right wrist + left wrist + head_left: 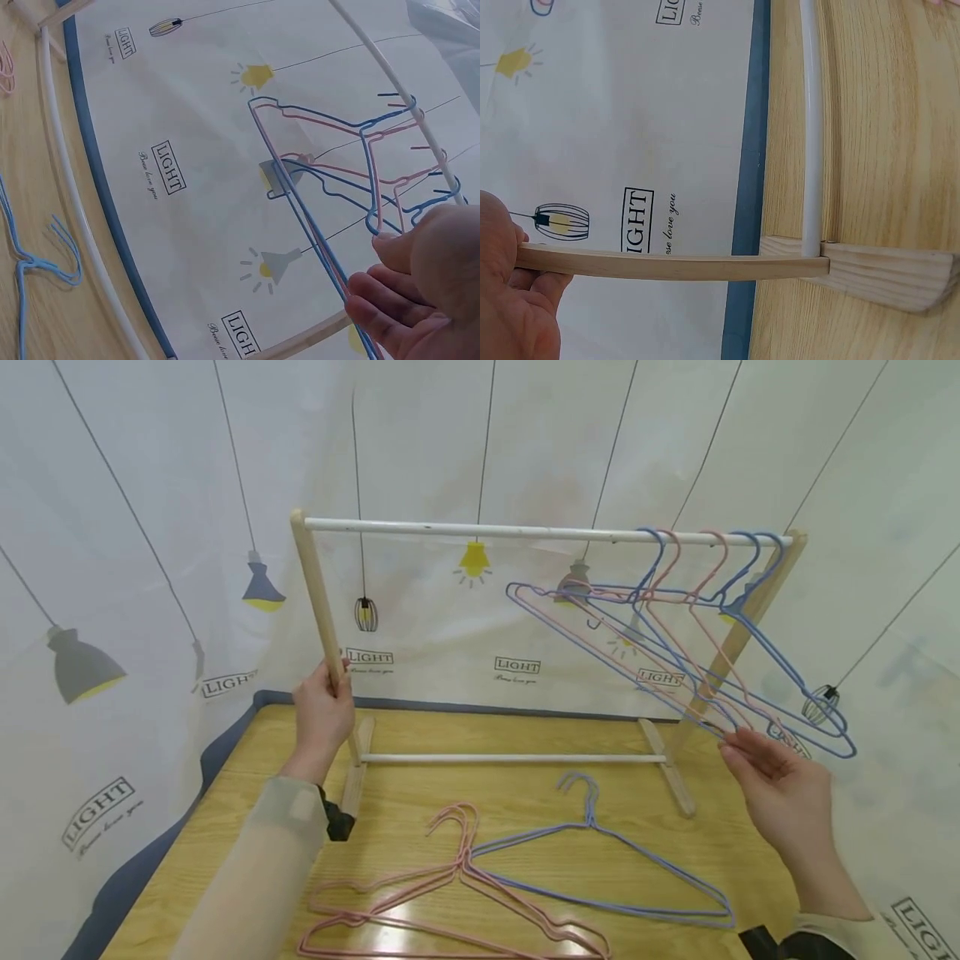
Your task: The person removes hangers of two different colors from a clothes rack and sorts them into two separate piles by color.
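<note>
My left hand [324, 714] grips the left wooden post [318, 593] of a garment rack, with the fingers curled round it; the left wrist view shows the same post [667, 266]. Blue and pink wire hangers hang by their hooks from the right part of the white top rail [487, 531]. At the near lower corner of the leftmost blue hanger [592, 641] and the pink hanger beside it [671, 556], my right hand [783, 797] pinches between thumb and fingers. In the right wrist view the fingers partly cover that corner of the hangers [311, 232].
On the wooden table [247, 810] lie pink hangers [465, 860] in front and blue hangers [645, 852] to their right, overlapping slightly. A lower white bar [517, 759] joins the rack's feet. Behind stands a white sheet [420, 443] printed with lamps.
</note>
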`<action>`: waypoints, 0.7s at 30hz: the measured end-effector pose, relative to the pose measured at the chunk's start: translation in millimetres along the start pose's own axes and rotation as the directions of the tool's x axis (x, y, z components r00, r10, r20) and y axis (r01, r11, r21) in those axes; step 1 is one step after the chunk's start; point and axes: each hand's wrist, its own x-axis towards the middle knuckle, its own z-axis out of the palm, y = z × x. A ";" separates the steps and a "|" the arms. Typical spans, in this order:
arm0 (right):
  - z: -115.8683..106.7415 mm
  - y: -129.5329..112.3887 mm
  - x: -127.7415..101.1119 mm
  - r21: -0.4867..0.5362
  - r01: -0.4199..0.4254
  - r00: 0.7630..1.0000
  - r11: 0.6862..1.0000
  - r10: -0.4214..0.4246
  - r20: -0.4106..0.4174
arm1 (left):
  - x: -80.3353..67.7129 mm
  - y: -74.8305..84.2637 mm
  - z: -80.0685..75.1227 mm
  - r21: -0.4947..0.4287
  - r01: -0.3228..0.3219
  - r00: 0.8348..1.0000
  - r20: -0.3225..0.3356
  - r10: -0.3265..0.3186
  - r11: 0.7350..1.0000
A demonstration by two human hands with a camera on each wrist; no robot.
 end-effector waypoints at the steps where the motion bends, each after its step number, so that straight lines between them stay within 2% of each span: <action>1: 2.4 -0.7 2.5 -0.017 0.005 1.000 1.000 -0.006 -0.025 | 0.1 -0.4 -0.2 0.001 -0.001 1.000 -0.002 0.001 1.000; 3: 6.0 -2.8 6.9 -0.039 0.032 0.995 0.999 -0.035 -0.095 | 0.7 -1.9 -0.4 0.005 -0.003 1.000 -0.004 0.003 1.000; 6: 9.1 -4.5 13.2 -0.065 0.122 0.974 0.990 -0.132 -0.184 | 1.6 -3.3 -1.6 0.001 -0.007 1.000 -0.005 0.007 1.000; 8: 8.4 -3.6 15.5 -0.094 0.174 0.962 0.980 -0.189 -0.195 | 1.2 -3.2 -1.0 -0.001 -0.012 1.000 -0.007 0.012 1.000; 10: 8.1 -1.9 17.3 -0.116 0.190 0.962 0.975 -0.208 -0.178 | 0.9 -2.5 -1.2 -0.006 -0.017 1.000 -0.017 0.017 1.000; 16: 7.7 6.1 17.8 -0.158 0.116 0.979 0.981 -0.140 -0.149 | 0.5 -1.5 -0.9 -0.006 -0.030 0.999 -0.022 0.030 1.000; 21: 10.4 12.7 22.6 -0.135 0.070 0.989 0.988 -0.086 -0.118 | 0.3 -0.7 0.2 -0.010 -0.004 1.000 -0.007 0.004 1.000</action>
